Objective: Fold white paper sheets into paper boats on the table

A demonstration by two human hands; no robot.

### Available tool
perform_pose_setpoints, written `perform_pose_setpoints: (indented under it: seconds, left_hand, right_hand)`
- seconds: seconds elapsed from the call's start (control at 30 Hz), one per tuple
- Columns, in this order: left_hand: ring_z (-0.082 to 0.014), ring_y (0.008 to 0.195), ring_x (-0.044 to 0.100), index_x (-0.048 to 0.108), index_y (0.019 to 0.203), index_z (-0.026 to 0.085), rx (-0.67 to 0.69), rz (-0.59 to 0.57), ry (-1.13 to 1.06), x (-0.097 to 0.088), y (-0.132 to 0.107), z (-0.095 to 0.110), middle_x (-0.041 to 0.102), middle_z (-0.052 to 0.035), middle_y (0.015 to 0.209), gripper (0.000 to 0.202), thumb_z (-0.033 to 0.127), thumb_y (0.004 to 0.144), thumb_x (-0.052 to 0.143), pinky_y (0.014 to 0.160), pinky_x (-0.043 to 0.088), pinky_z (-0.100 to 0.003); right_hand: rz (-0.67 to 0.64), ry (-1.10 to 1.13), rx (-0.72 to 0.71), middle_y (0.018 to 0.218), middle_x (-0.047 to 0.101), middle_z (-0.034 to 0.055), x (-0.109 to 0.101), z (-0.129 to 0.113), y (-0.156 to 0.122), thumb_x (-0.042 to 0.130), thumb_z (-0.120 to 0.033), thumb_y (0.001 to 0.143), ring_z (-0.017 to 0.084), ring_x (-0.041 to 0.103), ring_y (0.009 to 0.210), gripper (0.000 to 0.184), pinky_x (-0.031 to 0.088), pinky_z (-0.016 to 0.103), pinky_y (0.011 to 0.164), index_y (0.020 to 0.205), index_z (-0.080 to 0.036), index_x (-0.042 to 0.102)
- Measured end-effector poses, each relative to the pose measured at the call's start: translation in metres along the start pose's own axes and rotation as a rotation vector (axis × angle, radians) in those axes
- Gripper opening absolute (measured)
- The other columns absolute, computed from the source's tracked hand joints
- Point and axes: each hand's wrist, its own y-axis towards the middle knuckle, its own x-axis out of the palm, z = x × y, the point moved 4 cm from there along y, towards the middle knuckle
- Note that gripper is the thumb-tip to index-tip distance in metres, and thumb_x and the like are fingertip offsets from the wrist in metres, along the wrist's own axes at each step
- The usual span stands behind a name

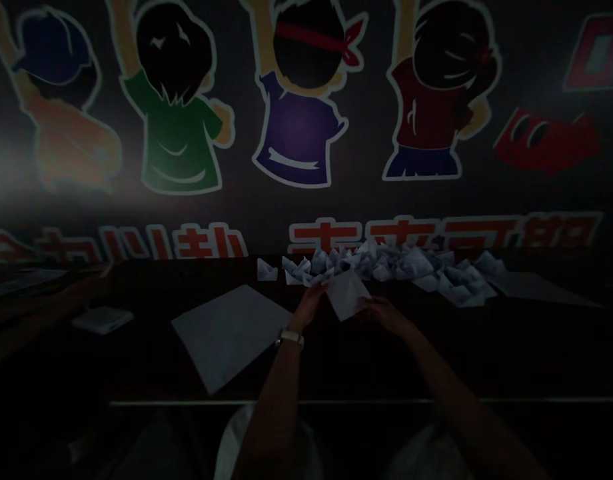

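Observation:
The scene is very dark. My left hand, with a pale watch on its wrist, pinches the left edge of a small folded white paper. My right hand grips the same paper at its lower right corner. The paper is held just above the dark table, close in front of a heap of several folded paper boats. Both hands' fingers are closed on the paper.
A flat white sheet lies on the table left of my hands. A small pale object sits further left. More flat paper lies at the right. A mural of cartoon figures and red lettering covers the wall behind.

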Motion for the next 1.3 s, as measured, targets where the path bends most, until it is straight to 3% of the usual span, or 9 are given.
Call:
perform_pose_setpoints:
  seconds: [0.27,0.43,0.57,0.67,0.83,0.9,1.0,1.17,1.3]
  left_hand:
    - [-0.0223,0.083,0.062,0.066,0.095,0.013,-0.009,-0.183,0.020,-0.003,-0.001,0.000,0.068,-0.0096,0.093,0.040,0.037,0.065,0.072,0.075,0.048,-0.034]
    - [-0.0209,0.080,0.061,0.067,0.096,0.014,-0.003,-0.138,0.020,-0.005,0.000,0.000,0.068,-0.0082,0.093,0.041,0.033,0.060,0.074,0.073,0.049,-0.034]
    - [-0.0214,0.079,0.060,0.069,0.078,0.013,0.030,-0.151,0.062,-0.007,0.000,0.000,0.068,-0.0068,0.084,0.024,0.033,0.064,0.070,0.073,0.049,-0.034]
    - [-0.0199,0.075,0.059,0.066,0.066,0.013,0.055,-0.071,0.084,-0.009,0.003,-0.002,0.066,-0.0046,0.073,0.018,0.031,0.064,0.068,0.073,0.047,-0.032]
    - [-0.0160,0.074,0.059,0.059,0.097,0.019,0.038,0.101,0.061,0.005,0.006,-0.015,0.065,-0.0033,0.083,0.028,0.039,0.077,0.055,0.066,0.046,-0.027]
    - [-0.0163,0.070,0.059,0.055,0.105,0.019,-0.013,0.080,0.092,0.017,0.003,-0.023,0.065,-0.0050,0.085,0.039,0.046,0.078,0.053,0.061,0.045,-0.026]
    - [-0.0164,0.064,0.058,0.057,0.100,0.015,-0.070,0.000,0.181,0.028,-0.002,-0.034,0.064,-0.0054,0.077,0.046,0.054,0.075,0.055,0.057,0.044,-0.026]
    - [-0.0200,0.090,0.056,0.060,0.091,0.016,0.070,0.133,0.241,0.018,0.001,-0.036,0.065,-0.0070,0.090,0.033,0.044,0.074,0.060,0.083,0.041,-0.030]
    - [-0.0242,0.097,0.054,0.062,0.085,0.016,0.104,0.090,0.254,0.018,0.007,-0.039,0.066,-0.0085,0.091,0.030,0.043,0.071,0.063,0.091,0.036,-0.034]
  right_hand:
    - [-0.004,0.040,0.007,0.069,0.072,0.0049,-0.006,-0.001,0.001,0.065,-0.024,0.070,0.018,0.067,0.056,0.015,0.055,0.028,0.054,0.082,-0.015,0.066]
    - [-0.003,0.090,-0.006,0.068,0.071,0.0035,-0.008,-0.006,0.001,0.063,-0.020,0.066,0.020,0.068,0.057,0.016,0.054,0.029,0.053,0.082,-0.017,0.067]
    - [-0.013,0.027,-0.031,0.068,0.071,0.0042,-0.007,-0.008,-0.001,0.062,-0.024,0.065,0.019,0.067,0.059,0.022,0.054,0.030,0.055,0.085,-0.017,0.068]
    - [-0.017,-0.017,-0.068,0.068,0.071,0.0043,-0.006,-0.006,-0.001,0.063,-0.028,0.064,0.019,0.067,0.062,0.018,0.054,0.032,0.060,0.078,-0.017,0.069]
    - [0.086,-0.125,-0.238,0.079,0.072,0.0068,-0.005,-0.005,0.003,0.063,-0.037,0.065,0.022,0.068,0.068,0.023,0.054,0.037,0.066,0.075,-0.017,0.070]
    - [0.137,-0.207,-0.320,0.082,0.072,0.0072,-0.004,-0.006,0.003,0.061,-0.040,0.066,0.023,0.067,0.069,0.026,0.054,0.039,0.067,0.075,-0.018,0.071]
    - [0.156,-0.279,-0.365,0.084,0.072,0.0060,0.000,-0.008,0.002,0.061,-0.041,0.065,0.025,0.066,0.079,0.026,0.052,0.039,0.073,0.076,-0.021,0.072]
    - [0.103,-0.295,-0.340,0.093,0.071,0.0061,0.006,-0.012,0.000,0.058,-0.040,0.067,0.027,0.063,0.092,0.026,0.051,0.039,0.077,0.074,-0.019,0.072]
    - [0.215,-0.232,-0.304,0.101,0.069,0.0066,0.001,-0.016,0.001,0.051,-0.046,0.075,0.025,0.061,0.098,0.033,0.049,0.037,0.081,0.082,-0.020,0.072]
